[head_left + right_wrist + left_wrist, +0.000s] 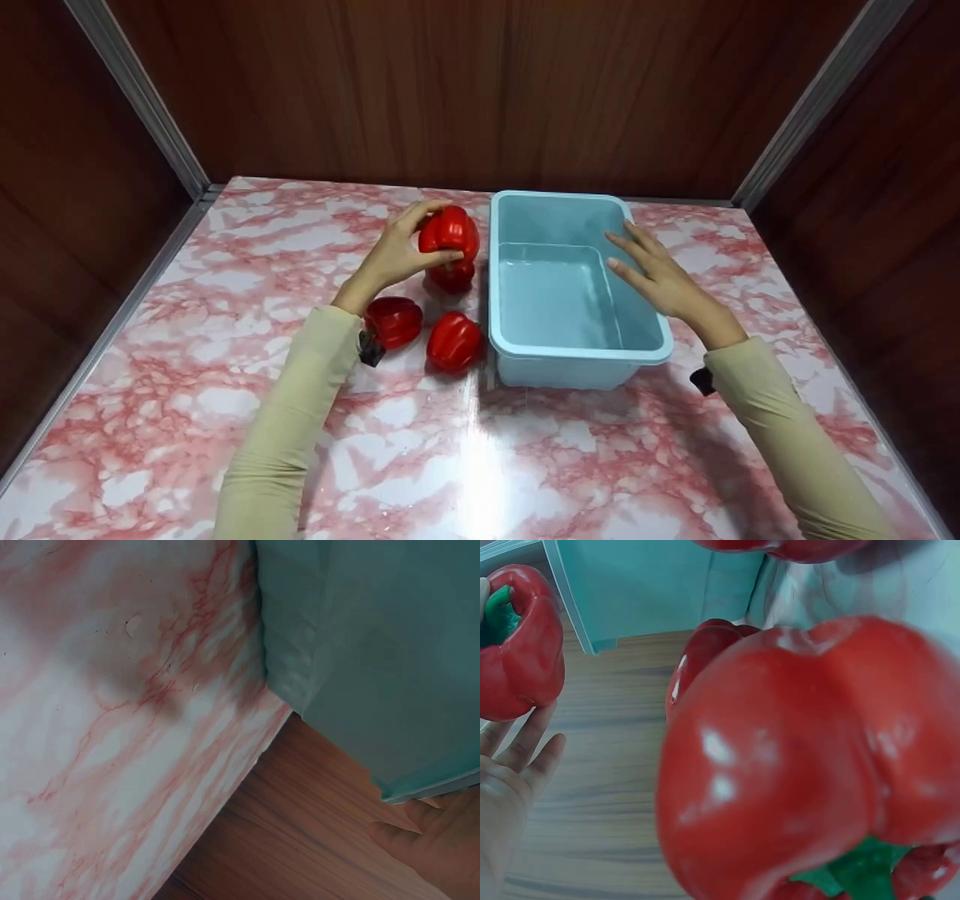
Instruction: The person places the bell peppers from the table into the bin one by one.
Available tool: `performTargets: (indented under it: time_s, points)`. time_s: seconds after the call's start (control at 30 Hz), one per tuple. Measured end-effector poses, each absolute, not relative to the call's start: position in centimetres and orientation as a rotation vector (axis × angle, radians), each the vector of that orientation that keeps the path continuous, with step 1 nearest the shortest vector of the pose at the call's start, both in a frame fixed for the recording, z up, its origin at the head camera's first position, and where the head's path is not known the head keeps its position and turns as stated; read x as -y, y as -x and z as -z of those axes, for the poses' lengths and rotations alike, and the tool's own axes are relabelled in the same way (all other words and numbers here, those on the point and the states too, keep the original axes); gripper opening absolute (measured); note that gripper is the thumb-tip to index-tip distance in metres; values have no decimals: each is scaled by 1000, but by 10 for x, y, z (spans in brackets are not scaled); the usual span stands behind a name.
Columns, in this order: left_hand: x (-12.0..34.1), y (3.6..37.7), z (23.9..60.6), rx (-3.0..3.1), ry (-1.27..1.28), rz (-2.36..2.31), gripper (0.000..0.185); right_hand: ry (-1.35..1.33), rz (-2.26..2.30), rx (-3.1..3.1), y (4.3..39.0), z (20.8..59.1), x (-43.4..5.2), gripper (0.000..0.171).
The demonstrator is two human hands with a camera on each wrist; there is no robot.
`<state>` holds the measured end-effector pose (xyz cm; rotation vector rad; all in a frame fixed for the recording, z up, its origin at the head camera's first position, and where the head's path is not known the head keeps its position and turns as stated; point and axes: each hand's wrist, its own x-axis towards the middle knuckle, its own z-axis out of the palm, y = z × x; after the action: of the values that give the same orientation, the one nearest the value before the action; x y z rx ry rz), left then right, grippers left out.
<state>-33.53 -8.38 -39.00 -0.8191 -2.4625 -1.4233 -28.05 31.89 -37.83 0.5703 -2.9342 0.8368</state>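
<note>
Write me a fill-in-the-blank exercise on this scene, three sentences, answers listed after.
1. The left hand holds a red ____ above the table.
2. The right hand rests on the rim of the light blue ____.
3. Besides the held one, ____ more peppers lie on the table left of the bin.

Missing words: pepper; bin; three

We see a pale blue rectangular plastic tub (577,352) on the pink-veined marble table (525,465). Left of it lie three glossy red bell peppers (454,341); a fourth red bell pepper (448,231) sits above them in our left hand (394,255). Our right hand (660,279) hovers over the tub's right rim.
</note>
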Motion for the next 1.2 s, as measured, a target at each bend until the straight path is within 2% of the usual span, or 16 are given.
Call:
performTargets:
  time_s: [0.8, 1.2]
  points:
    - [76, 336, 383, 2398, 916, 1422, 69, -552, -834, 2938, 282, 378, -318, 55]
    - [71, 306, 355, 2407, 935, 1433, 67, -565, -848, 2932, 281, 378, -317, 55]
